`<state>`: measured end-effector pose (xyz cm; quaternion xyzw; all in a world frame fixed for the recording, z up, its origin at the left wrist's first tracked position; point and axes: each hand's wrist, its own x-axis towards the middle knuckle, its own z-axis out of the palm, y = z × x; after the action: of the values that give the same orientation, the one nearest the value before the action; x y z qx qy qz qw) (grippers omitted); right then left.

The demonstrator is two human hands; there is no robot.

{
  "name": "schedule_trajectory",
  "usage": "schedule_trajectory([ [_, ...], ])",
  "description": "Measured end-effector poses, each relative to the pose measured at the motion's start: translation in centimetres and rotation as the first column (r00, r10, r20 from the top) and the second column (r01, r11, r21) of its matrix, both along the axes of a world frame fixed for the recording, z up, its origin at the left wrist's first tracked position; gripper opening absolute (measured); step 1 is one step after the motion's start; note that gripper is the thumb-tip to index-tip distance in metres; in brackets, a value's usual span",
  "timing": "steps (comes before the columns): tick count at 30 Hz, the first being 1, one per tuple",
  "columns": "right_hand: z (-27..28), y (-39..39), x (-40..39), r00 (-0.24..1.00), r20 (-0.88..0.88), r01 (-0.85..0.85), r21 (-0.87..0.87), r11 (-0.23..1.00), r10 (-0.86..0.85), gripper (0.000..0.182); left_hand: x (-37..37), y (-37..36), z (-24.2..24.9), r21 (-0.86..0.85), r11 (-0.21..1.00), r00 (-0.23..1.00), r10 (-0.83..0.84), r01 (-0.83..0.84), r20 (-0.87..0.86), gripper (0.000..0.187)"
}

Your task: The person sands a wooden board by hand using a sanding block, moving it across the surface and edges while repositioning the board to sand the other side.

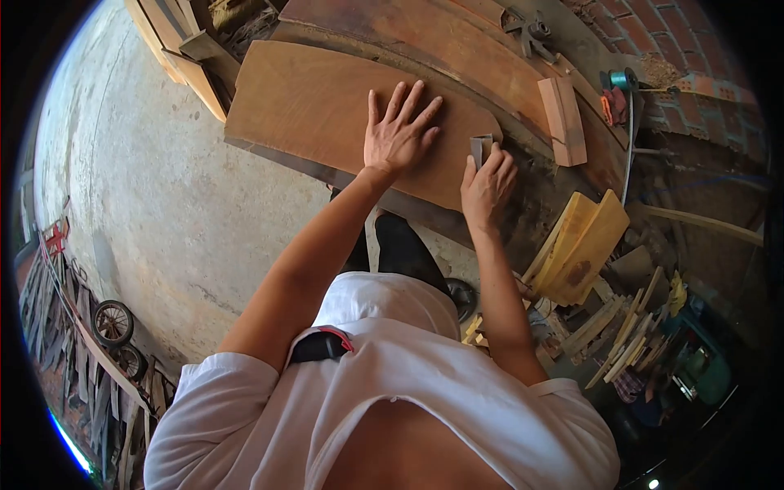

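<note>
A broad brown wooden board (302,106) with a rounded right end lies across the bench in front of me. My left hand (398,135) is flat on its face, fingers spread, holding nothing. At the board's right end, my right hand (488,186) has its thumb and fingers closed on a small grey folded piece (480,147), which looks like sandpaper or thin sheet. This piece sits against the board's rounded edge. The palm side of the right hand is hidden.
Behind the board runs a long brown plank (392,37). A short wooden block (562,122) rests to the right, near a teal spool (623,79). Yellowish boards (580,249) lean beside a pile of offcuts (629,327). Small wheels (113,322) stand at left on the concrete floor (180,212).
</note>
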<state>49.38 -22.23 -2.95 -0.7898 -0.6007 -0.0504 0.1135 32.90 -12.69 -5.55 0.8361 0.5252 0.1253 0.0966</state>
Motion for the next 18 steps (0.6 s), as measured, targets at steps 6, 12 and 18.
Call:
schedule_trajectory([
  [6,-0.4,-6.3,-2.0,0.988,-0.081,-0.136,-0.036,0.99,0.132,0.061,0.2,0.2,0.3,-0.029,1.0,0.997,0.008,-0.011,-0.075,0.059],
  [12,-0.8,8.6,2.5,0.994,-0.002,0.108,0.038,0.993,-0.108,0.042,0.9,0.4,0.3,-0.023,0.996,0.993,0.082,-0.084,-0.081,0.058],
  [18,-0.8,-0.1,0.1,0.995,-0.049,-0.081,0.052,0.995,0.084,0.054,0.5,0.7,0.4,-0.015,0.999,0.995,0.051,-0.052,-0.088,0.058],
])
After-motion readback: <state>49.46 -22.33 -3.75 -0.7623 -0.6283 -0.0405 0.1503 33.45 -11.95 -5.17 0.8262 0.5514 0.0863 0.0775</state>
